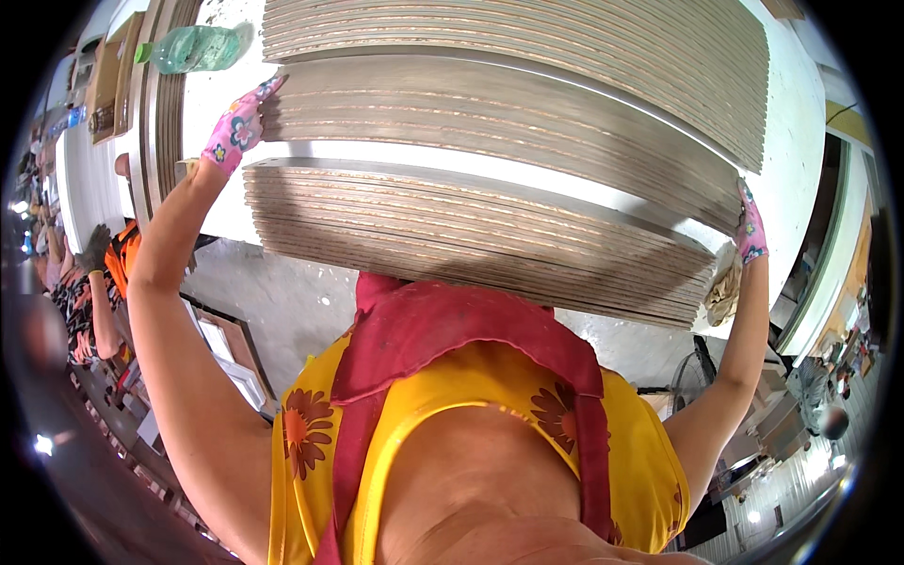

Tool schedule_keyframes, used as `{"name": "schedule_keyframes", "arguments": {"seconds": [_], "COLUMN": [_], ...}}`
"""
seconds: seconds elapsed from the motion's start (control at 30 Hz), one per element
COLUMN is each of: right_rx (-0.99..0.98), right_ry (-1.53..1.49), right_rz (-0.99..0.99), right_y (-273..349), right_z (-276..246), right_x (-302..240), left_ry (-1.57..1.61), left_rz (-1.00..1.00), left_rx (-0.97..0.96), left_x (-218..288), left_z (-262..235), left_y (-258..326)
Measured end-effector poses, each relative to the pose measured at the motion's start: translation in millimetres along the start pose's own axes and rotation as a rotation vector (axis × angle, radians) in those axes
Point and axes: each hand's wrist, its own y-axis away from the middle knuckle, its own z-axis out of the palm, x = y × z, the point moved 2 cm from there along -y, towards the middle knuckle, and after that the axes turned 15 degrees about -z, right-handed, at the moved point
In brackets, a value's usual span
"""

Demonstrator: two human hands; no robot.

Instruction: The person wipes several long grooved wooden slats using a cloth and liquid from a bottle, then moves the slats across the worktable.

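On a white table (796, 122) lie three groups of long, narrow grey-brown boards with rough chipboard edges. The middle group of boards (490, 118) spans between my hands. My left hand (235, 129), in a pink flowered glove, grips its left end, with the fingers along the end faces. At the opposite end, my right hand (750, 226), gloved alike, clasps the boards; its fingers are partly hidden. A far stack of boards (537, 47) lies just behind this group, and a near stack of boards (480, 240) rests along the table's front edge, separated by a white gap.
A green-capped clear bottle (196, 49) lies at the far left, beside upright boards (165, 113) and an open box (115, 80). A crumpled cloth (723, 294) sits by the near stack's right end. Another person (85, 306) is at left; a fan (692, 377) stands right.
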Motion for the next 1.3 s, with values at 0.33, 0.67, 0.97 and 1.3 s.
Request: {"name": "schedule_keyframes", "arguments": {"seconds": [0.33,0.67,0.97,1.3], "right_rx": [0.052,-0.033,-0.1,-0.069], "right_ry": [-0.523,-0.049,0.759,0.35], "right_rz": [-0.255,-0.297,-0.616,-0.57], "right_y": [19.4,78.1,119.5,117.7], "right_z": [-51.4,17.0,30.3,24.3], "right_x": [77.5,-2.7,-15.3,13.2], "left_ry": [-0.103,-0.458,-0.314,-0.366], "left_rz": [0.417,0.779,0.685,0.508], "left_rx": [-0.162,-0.213,-0.181,-0.148], "left_x": [-12.3,-24.4,-51.2,-68.6], "left_z": [-31.7,-33.9,-39.3,-48.6], "left_y": [-10.0,11.9,43.0,25.8]}}
